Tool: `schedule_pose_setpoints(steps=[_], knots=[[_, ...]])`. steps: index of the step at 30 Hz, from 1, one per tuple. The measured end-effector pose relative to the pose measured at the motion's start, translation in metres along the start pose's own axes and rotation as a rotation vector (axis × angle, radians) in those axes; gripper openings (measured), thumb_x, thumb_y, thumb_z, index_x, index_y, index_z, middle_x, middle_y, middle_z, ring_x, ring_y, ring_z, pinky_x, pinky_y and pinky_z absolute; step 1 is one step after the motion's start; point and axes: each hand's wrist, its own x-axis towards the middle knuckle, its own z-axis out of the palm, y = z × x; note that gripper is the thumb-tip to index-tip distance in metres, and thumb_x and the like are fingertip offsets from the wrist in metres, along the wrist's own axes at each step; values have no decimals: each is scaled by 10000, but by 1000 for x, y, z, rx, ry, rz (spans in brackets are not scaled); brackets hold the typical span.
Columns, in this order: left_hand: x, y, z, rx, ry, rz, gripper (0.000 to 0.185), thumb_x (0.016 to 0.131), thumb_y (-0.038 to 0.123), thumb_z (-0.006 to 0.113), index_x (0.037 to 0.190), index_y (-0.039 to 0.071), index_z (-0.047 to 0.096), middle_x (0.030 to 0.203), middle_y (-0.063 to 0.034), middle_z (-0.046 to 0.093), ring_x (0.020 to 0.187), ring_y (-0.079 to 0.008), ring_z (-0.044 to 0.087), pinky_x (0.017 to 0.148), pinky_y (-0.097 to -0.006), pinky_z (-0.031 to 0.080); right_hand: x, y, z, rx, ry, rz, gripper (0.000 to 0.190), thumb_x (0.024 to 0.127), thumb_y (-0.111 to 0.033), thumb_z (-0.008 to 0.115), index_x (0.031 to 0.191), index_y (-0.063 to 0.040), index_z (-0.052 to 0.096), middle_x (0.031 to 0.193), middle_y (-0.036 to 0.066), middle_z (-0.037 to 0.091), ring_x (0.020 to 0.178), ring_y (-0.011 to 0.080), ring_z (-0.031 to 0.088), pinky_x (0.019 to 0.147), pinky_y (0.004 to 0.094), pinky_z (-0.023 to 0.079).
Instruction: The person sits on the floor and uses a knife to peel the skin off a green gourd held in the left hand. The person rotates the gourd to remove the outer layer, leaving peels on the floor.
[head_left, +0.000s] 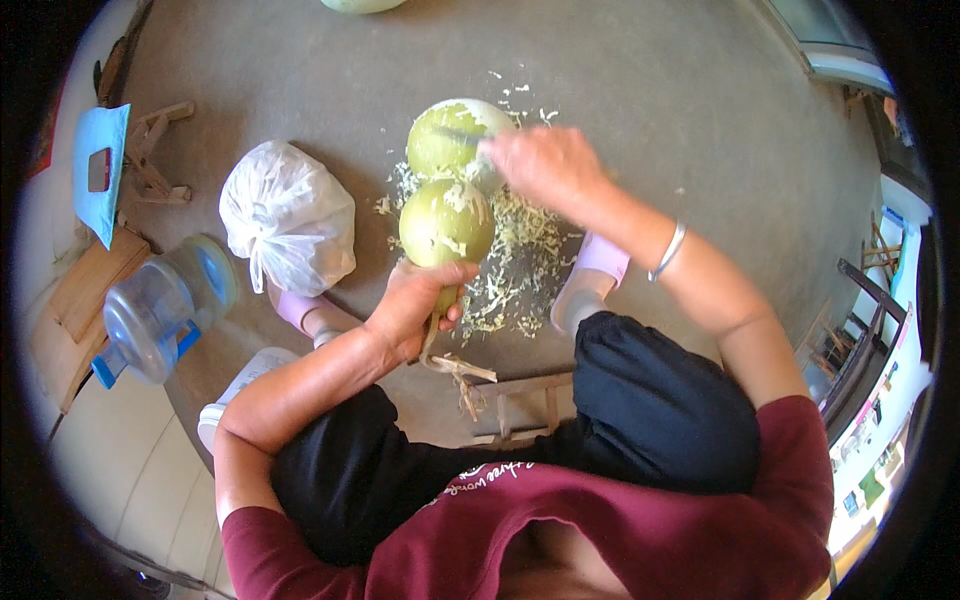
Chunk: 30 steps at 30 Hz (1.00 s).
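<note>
A green bottle gourd (447, 223) with two round bulbs stands out before me, its skin partly scraped to pale patches. My left hand (420, 300) grips its narrow neck, below which a dry, twisted stem (450, 366) hangs. Blurred by motion, my right hand (551, 169) is closed around a small blade (459, 136) that lies against the larger, far bulb; the blade's handle is hidden in the fingers. Pale green shavings (517, 247) are scattered on the floor beneath and to the right of the gourd.
To the left a knotted white plastic bag (289, 217) sits by my foot, beside a clear blue water jug (154, 315). A phone (99, 169) lies on a blue cushion (112, 127). Part of another pale green gourd (364, 4) shows at the top edge. Below my hands is a wooden frame (525, 401).
</note>
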Motion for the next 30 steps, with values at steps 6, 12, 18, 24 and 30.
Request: schedule_pose_setpoints(steps=[6, 12, 18, 24, 30], knots=[[0, -3, 0, -8, -4, 1, 226, 879, 151, 730, 1006, 32, 586, 752, -30, 557, 493, -111, 511, 391, -236, 364, -5, -10, -2, -52, -64, -42, 415, 1038, -379, 472, 851, -58, 658, 639, 131, 667, 568, 314, 679, 498, 437, 564], [0, -4, 2, 61, 43, 50, 245, 855, 125, 744, 1014, 45, 575, 737, -28, 554, 479, -117, 510, 380, -245, 364, 2, -9, -17, -146, 15, -87, 349, 1014, -263, 496, 786, -62, 668, 667, 124, 675, 567, 269, 682, 472, 381, 578], [-1, -1, 6, 18, 28, 27, 313, 834, 93, 757, 1057, 47, 542, 731, -32, 545, 458, -125, 500, 365, -260, 355, 7, -5, -25, -87, -90, 30, 306, 1000, -233, 502, 836, -53, 688, 710, 125, 695, 636, 244, 707, 469, 388, 575], [-2, -4, 6, 97, 61, 43, 300, 850, 140, 749, 1067, 60, 558, 751, -14, 550, 470, -104, 499, 377, -234, 360, -8, -9, -2, -221, 7, -237, 363, 1053, -284, 452, 837, -50, 627, 571, 100, 596, 496, 218, 620, 364, 343, 488], [-2, -4, 9, 73, 100, 59, 328, 821, 67, 756, 1067, 40, 540, 742, -36, 554, 444, -121, 491, 353, -262, 360, -5, 21, -24, -187, 108, -88, 319, 1001, -221, 516, 782, -55, 678, 619, 94, 639, 510, 238, 645, 433, 372, 546]])
